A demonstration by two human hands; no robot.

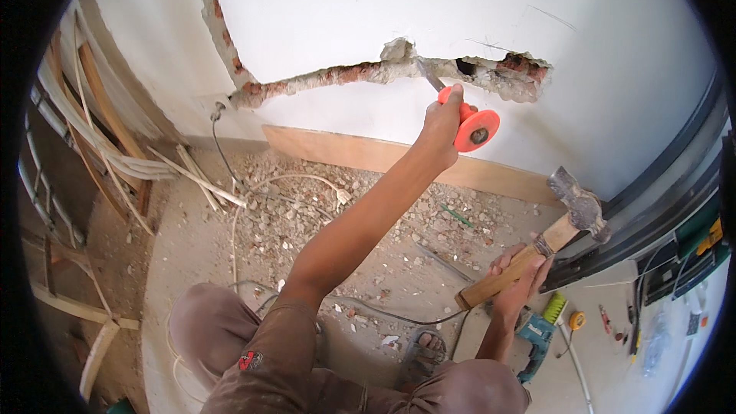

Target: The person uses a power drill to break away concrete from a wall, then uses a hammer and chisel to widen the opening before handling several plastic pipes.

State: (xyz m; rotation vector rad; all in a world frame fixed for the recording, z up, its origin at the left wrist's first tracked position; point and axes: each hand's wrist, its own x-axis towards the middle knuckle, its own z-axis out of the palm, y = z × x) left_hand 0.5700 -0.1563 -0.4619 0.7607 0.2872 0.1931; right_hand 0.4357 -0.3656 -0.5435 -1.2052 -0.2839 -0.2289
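Observation:
My left hand (442,129) is closed round the grip of a chisel (431,75) with an orange-red round hand guard (468,138). The chisel points up and left, its tip at the lower edge of a rough groove (330,79) cut into the white wall (322,8). Exposed brick and grey mortar show in the groove, and a deeper hole (525,69) lies at its right end. Lower right, my right hand (520,280) grips the wooden handle of a hammer (586,211). The steel head is raised to the upper right, apart from the chisel.
Rubble (307,207) covers the floor below a wooden board (368,155) along the wall. A cable (368,303) crosses near my feet. A teal power tool (534,333) lies right of my knee. Wood strips and pipes (107,107) lean at left; a dark frame (652,192) stands at right.

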